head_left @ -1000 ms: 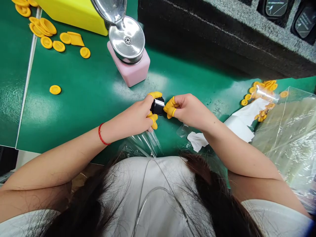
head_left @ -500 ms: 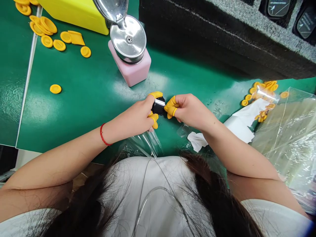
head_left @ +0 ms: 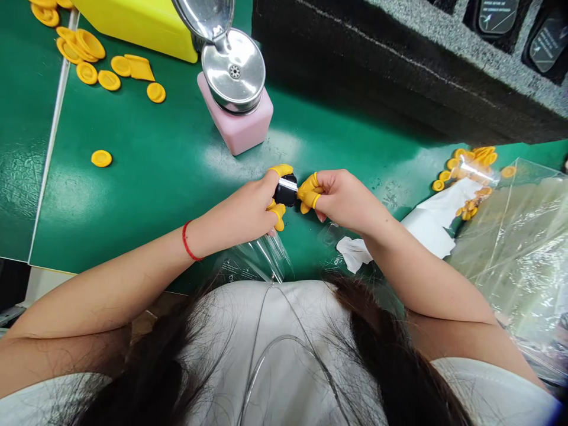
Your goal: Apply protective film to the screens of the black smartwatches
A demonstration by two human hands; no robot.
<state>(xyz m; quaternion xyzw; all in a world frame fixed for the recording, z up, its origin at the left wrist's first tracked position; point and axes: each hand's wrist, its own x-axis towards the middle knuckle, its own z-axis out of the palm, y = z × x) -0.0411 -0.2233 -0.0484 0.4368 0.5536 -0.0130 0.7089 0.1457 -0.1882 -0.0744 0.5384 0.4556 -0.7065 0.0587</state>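
My left hand (head_left: 261,204) wears yellow finger cots and is closed around a small black device (head_left: 286,190), rounded-square and glossy like a watch body, with a bright reflection across its face. My right hand (head_left: 331,194), also in yellow finger cots, is pinched at the device's right edge. What lies between those fingertips is too small to make out. Crumpled clear plastic film (head_left: 266,255) hangs or lies just below my left hand; I cannot tell whether the fingers hold it.
A pink pump bottle (head_left: 237,121) with its metal lid raised stands ahead, beside a yellow container (head_left: 142,26). Loose finger cots (head_left: 87,73) lie at left. A black foam tray (head_left: 377,77) holds similar devices at upper right. White wipes (head_left: 428,219) and clear plastic sheets (head_left: 528,236) lie at right.
Both hands keep almost the same place and grip. The black device looks slightly turned, its bright reflection now broader. The whole view has shifted a little.
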